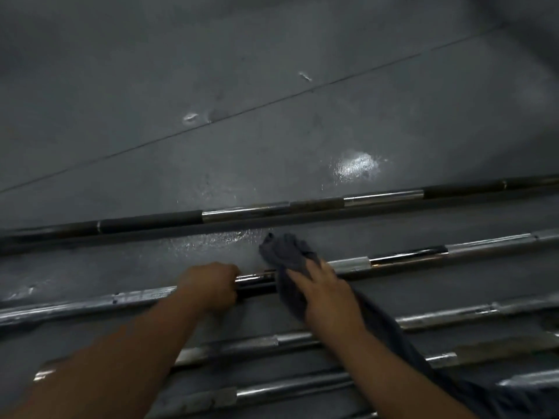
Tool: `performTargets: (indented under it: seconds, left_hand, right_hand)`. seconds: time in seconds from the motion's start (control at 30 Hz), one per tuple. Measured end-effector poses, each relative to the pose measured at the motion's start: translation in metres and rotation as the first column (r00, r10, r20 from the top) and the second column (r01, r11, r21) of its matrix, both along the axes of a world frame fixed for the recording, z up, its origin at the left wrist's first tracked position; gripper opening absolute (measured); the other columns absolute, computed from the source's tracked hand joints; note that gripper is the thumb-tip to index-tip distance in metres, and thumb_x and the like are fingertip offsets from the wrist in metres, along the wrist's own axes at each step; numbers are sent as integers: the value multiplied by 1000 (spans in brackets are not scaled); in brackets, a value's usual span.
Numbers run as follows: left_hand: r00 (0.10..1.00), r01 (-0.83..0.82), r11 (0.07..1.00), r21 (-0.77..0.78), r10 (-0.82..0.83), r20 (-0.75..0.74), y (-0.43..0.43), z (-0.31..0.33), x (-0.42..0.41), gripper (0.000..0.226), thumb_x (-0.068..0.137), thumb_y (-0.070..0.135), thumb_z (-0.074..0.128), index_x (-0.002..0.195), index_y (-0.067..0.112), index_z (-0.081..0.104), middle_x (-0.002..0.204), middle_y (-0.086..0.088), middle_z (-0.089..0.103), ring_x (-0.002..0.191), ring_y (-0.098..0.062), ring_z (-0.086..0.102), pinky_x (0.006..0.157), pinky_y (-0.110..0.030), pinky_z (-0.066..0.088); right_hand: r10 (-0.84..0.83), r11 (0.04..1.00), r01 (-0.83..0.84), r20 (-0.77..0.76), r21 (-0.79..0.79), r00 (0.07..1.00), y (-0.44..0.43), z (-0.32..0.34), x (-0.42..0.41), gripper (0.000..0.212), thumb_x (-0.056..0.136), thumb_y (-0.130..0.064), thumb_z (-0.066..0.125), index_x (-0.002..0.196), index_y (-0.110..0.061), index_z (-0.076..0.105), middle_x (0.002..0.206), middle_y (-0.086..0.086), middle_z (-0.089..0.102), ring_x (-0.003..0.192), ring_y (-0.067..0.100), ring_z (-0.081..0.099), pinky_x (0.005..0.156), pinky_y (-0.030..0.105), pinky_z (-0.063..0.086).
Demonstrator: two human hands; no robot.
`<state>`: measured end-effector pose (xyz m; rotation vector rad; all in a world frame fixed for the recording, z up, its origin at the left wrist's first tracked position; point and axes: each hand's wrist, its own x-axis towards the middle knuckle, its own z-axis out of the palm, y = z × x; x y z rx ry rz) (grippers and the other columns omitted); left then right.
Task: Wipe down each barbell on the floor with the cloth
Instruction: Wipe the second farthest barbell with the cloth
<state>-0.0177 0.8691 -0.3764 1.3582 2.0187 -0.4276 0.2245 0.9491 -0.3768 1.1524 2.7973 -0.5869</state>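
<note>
Several steel barbells lie side by side on a dark grey floor. My left hand (211, 287) is closed around the shaft of the second barbell from the far side (408, 257). Just to the right, my right hand (325, 293) presses a dark grey cloth (287, 252) onto the same shaft. One end of the cloth bunches up past the bar; the rest trails back under my right forearm. The far barbell (314, 204) lies untouched beyond my hands. A nearer barbell (453, 316) and others lie under my arms, partly hidden.
Bare floor (272, 71) stretches beyond the far barbell, with a thin seam line across it and shiny wet-looking patches (357, 164). Another damp sheen sits between the two far bars. The barbells run past both side edges of the view.
</note>
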Motion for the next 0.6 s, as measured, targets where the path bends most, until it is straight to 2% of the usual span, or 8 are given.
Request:
performTargets:
  seconds: [0.07, 0.13, 0.2, 0.27, 0.33, 0.43, 0.5, 0.6]
  left_hand:
    - [967, 103, 964, 246, -40, -250, -30, -7, 18, 31, 74, 42, 64, 98, 25, 54, 96, 0, 69, 87, -28, 66, 72, -33, 49]
    - [968, 76, 947, 313, 5, -251, -42, -10, 29, 30, 69, 36, 70, 92, 22, 55, 87, -4, 69, 78, -31, 66, 67, -34, 52]
    - [989, 11, 985, 171, 15, -148, -21, -7, 14, 31, 74, 40, 66, 101, 24, 60, 97, -2, 69, 89, -27, 66, 74, -31, 51]
    - [985, -61, 992, -112, 78, 152, 2, 5, -1, 37, 74, 43, 67, 106, 26, 66, 105, 0, 69, 95, -21, 65, 78, -28, 50]
    - [966, -54, 974, -222, 107, 237, 11, 9, -6, 42, 69, 45, 66, 106, 26, 66, 110, 0, 69, 98, -20, 64, 84, -29, 51]
    - [985, 95, 979, 182, -67, -157, -13, 0, 8, 33, 72, 41, 64, 100, 26, 56, 100, 0, 66, 94, -27, 64, 77, -35, 49]
    - [972, 108, 914, 390, -15, -236, -38, -9, 28, 29, 65, 31, 68, 88, 20, 56, 84, -5, 65, 80, -32, 64, 65, -36, 50]
    - [989, 23, 979, 201, 7, -147, -17, -7, 16, 27, 73, 36, 64, 95, 23, 59, 94, -4, 68, 87, -29, 66, 69, -32, 48]
  right_hand:
    - [-135, 990, 134, 47, 32, 990, 21, -3, 34, 68, 71, -19, 66, 134, -38, 50, 143, 0, 44, 132, 33, 43, 87, 43, 52]
    - [-343, 939, 339, 70, 63, 937, 17, -2, 40, 73, 68, -17, 71, 135, -35, 51, 145, 3, 44, 137, 36, 36, 88, 45, 50]
    - [-363, 931, 356, 83, 84, 928, -2, -2, 9, 72, 64, -15, 76, 131, -33, 57, 138, 6, 51, 134, 40, 39, 82, 47, 51]
    - [-200, 977, 196, 41, 88, 979, -28, -1, -23, 72, 60, -14, 75, 128, -33, 59, 131, 7, 56, 129, 39, 48, 77, 46, 52]
    - [-7, 992, -3, 75, 127, 997, -27, 6, -20, 72, 60, -17, 74, 128, -35, 58, 128, 5, 58, 123, 35, 54, 76, 44, 52]
    - [-164, 976, 139, 143, 171, 976, 19, 1, 26, 70, 62, -26, 77, 128, -35, 57, 131, 3, 55, 118, 33, 52, 80, 43, 47]
    - [-362, 925, 336, 140, 177, 922, 22, -2, 39, 68, 64, -24, 77, 128, -31, 58, 135, 7, 53, 125, 37, 46, 85, 46, 46]
    - [-331, 937, 314, 99, 156, 938, -5, -5, -8, 54, 71, -19, 70, 123, -31, 59, 132, 6, 55, 129, 38, 42, 86, 47, 46]
